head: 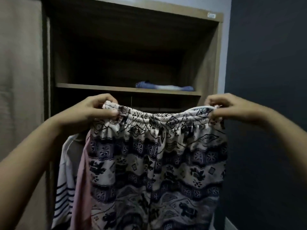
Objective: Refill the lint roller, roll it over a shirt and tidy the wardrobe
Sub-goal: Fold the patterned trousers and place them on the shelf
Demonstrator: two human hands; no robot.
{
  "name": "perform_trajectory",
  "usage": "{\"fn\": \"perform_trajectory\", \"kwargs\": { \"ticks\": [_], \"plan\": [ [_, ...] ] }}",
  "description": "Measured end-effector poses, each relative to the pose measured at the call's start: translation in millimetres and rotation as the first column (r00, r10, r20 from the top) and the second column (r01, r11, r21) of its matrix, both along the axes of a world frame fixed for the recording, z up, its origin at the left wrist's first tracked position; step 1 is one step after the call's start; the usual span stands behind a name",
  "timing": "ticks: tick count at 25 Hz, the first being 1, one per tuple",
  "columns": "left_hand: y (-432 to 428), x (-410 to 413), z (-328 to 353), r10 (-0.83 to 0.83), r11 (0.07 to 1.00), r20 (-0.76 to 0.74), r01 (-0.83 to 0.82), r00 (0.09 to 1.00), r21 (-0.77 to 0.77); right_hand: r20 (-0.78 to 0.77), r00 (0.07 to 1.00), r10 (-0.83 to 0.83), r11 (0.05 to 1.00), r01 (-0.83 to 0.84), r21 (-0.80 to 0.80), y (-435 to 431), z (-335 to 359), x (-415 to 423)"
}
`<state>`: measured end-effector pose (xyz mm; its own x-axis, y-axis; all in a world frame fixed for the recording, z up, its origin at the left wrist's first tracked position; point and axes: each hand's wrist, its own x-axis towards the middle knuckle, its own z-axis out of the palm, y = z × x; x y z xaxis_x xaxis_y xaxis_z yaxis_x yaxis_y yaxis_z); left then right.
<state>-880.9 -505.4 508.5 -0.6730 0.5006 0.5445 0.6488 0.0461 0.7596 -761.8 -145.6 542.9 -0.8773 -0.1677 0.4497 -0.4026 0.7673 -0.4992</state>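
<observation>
I hold up a pair of white patterned trousers (157, 163) with dark blue prints and an elastic waistband, spread in front of the open wooden wardrobe (126, 47). My left hand (94, 108) pinches the waistband's left end. The right end is pinched by my right hand (227, 107). The fabric hangs straight down and hides the lower part of the wardrobe. No lint roller is in view.
A folded blue garment (164, 87) lies on the wardrobe shelf (99, 87) just above my hands. A white shirt with dark stripes (64, 188) and a pink garment (81, 188) hang at the lower left behind the trousers. A dark wall (269, 80) stands to the right.
</observation>
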Motion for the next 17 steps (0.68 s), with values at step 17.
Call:
{"fn": "perform_trajectory", "kwargs": {
  "ticks": [17],
  "plan": [
    [35,30,-8,-0.333,0.942,-0.075,0.336,0.94,0.025,-0.092,0.86,0.502,0.78,-0.496,-0.381,-33,-20,-6]
  ]
}}
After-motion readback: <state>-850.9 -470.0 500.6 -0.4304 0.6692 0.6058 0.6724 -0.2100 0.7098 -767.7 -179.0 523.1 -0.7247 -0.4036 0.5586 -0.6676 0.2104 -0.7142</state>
